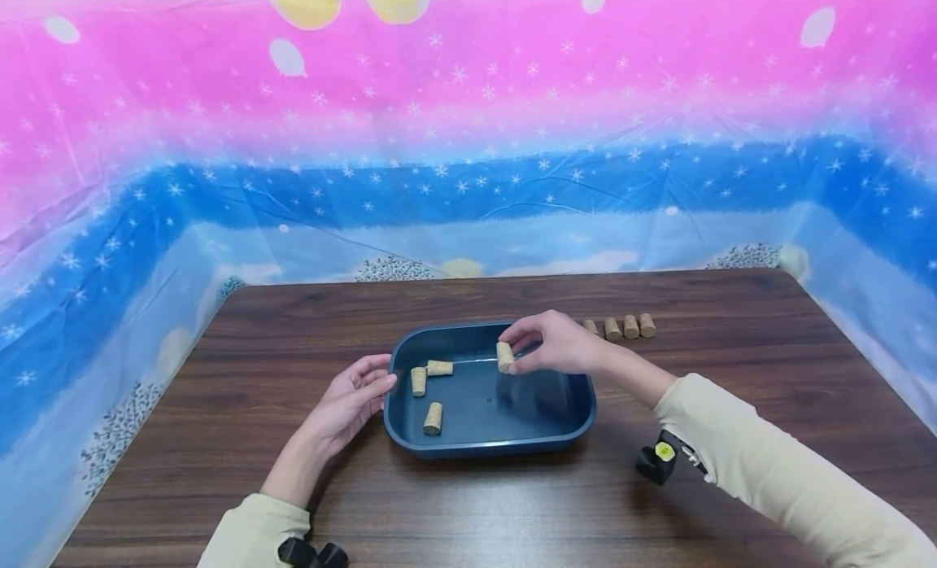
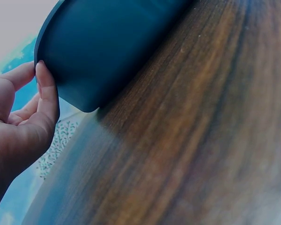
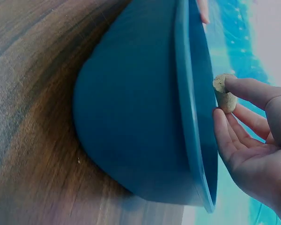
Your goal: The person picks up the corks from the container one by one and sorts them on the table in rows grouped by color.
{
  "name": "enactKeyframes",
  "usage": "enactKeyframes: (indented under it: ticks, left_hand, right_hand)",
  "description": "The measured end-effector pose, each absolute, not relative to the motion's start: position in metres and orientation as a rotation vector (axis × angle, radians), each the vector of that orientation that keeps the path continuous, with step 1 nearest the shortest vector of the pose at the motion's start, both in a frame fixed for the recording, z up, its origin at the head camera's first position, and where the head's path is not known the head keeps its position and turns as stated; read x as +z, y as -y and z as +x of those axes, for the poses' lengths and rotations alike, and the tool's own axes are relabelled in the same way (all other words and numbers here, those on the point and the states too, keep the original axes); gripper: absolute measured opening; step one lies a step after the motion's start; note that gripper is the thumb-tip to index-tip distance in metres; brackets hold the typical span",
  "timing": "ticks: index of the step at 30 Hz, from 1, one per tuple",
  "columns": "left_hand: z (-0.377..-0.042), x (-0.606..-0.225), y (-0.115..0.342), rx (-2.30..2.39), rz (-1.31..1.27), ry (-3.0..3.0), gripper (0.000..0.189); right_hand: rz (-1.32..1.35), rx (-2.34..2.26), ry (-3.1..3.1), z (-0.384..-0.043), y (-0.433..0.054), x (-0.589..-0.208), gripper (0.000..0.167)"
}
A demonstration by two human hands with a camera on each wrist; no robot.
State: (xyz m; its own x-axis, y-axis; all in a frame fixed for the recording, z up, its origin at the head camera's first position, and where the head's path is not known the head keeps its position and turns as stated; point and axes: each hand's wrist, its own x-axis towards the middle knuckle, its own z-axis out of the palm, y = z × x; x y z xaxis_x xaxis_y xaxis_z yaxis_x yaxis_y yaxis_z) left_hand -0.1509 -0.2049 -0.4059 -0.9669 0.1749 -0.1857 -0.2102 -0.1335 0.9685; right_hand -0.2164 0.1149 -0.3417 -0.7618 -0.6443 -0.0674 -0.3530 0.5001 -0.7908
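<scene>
A dark blue plastic basin (image 1: 490,448) with rounded corners stands on the wooden table. My left hand (image 1: 355,401) pinches its left rim between thumb and fingers, as the left wrist view shows up close. Over the basin, my right hand (image 1: 560,344) pinches a cork stopper (image 1: 505,358) between thumb and fingertips. In the right wrist view that cork (image 3: 226,93) is held near the rim's level. Inside the basin, toward its left end, lie an upper cork (image 1: 440,368), a cork beside it (image 1: 418,382) and a nearer cork (image 1: 433,418).
Behind my right forearm, several corks (image 1: 630,327) stand in a row on the table (image 1: 293,324), the leftmost partly hidden by the hand. A patterned pink and blue cloth (image 1: 468,177) hangs around the table's back and sides. Each wrist carries a small black camera (image 1: 656,464).
</scene>
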Motion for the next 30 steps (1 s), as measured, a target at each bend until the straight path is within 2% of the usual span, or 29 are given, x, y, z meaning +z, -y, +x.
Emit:
enactKeyframes:
  ticks: [15,30]
  left_hand:
    - [-0.151,-0.407,0.206,2.201,-0.019,-1.871,0.045]
    - [-0.15,-0.406,0.206,2.193,-0.026,-1.879,0.046]
  right_hand:
    - [-0.73,-1.288,-2.415,-0.225,-0.156,-0.337,0.041]
    - [-0.558,-1.436,-2.419,-0.232,-0.195,-0.354,0.045]
